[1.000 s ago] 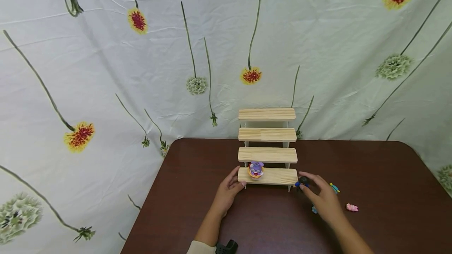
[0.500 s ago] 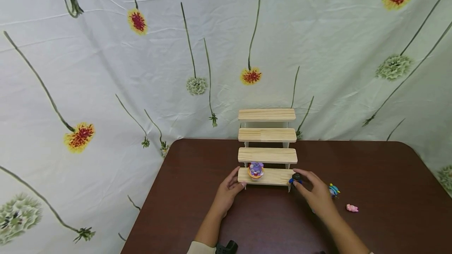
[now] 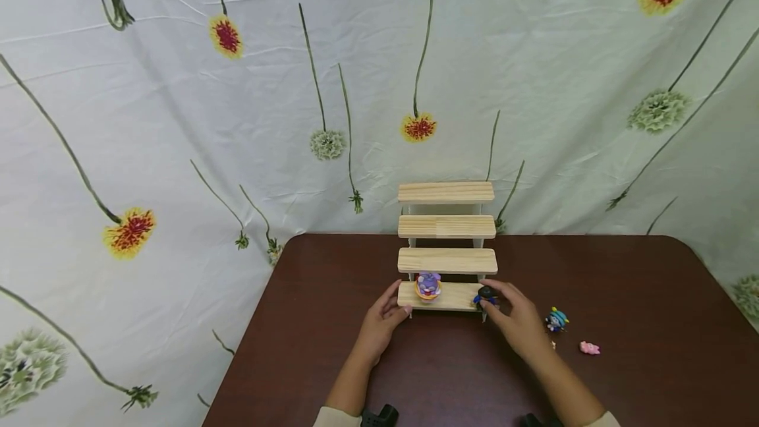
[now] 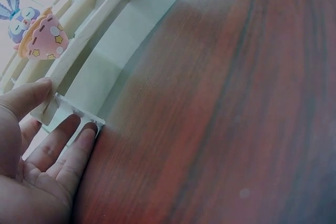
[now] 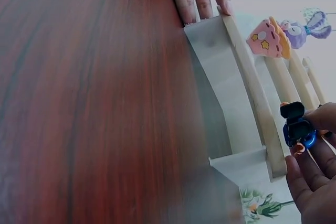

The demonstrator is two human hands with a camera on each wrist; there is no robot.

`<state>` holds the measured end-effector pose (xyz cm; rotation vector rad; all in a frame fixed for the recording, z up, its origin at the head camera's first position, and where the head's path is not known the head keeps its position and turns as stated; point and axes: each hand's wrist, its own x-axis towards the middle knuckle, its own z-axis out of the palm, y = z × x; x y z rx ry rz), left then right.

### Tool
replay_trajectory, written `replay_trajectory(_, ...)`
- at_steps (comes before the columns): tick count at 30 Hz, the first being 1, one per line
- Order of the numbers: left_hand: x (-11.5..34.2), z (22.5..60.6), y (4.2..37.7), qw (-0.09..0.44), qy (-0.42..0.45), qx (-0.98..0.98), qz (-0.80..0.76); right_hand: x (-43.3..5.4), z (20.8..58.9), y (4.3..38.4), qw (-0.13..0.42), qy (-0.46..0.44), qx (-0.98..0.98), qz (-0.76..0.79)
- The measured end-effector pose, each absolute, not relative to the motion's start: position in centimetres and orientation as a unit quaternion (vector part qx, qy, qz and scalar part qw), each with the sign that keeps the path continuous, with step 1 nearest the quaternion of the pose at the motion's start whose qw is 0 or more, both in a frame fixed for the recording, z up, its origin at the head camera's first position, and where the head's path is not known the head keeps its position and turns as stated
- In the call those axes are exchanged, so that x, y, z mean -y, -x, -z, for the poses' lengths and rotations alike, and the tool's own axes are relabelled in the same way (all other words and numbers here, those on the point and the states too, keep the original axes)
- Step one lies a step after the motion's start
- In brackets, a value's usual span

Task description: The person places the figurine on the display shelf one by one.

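Note:
A four-tier wooden step shelf (image 3: 446,260) with pale side supports stands on the table. My left hand (image 3: 379,325) grips the left end of its lowest step, thumb on the board's edge and fingers against the side support. A purple-eared figurine in a pink star-patterned cup (image 4: 44,32) sits on the left part of that step. My right hand (image 3: 522,321) pinches a small blue figurine with a black top (image 5: 298,124) between thumb and fingers, at the right end of the same step. Part of this figurine is hidden by the fingers.
To the right on the dark brown table (image 3: 652,295) are a blue-and-yellow figurine (image 3: 557,319) and a pink figurine (image 3: 590,348). Another small thing is mostly hidden behind my right wrist. A white flower-print cloth (image 3: 267,104) hangs behind the table.
My right hand has moved left with the blue figurine, from beside the shelf to over the right end of the lowest step. My left hand keeps its place on the shelf.

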<state>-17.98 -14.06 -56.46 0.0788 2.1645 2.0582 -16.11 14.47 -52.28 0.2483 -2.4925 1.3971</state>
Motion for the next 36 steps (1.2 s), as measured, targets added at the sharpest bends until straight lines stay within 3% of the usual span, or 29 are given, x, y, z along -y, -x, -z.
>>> replay_trajectory(36,14.1,56.7,18.0,0.08,-0.024,-0.728,-0.681,-11.7,52.3,18.1,0.117,-0.072,0.87,-0.474)
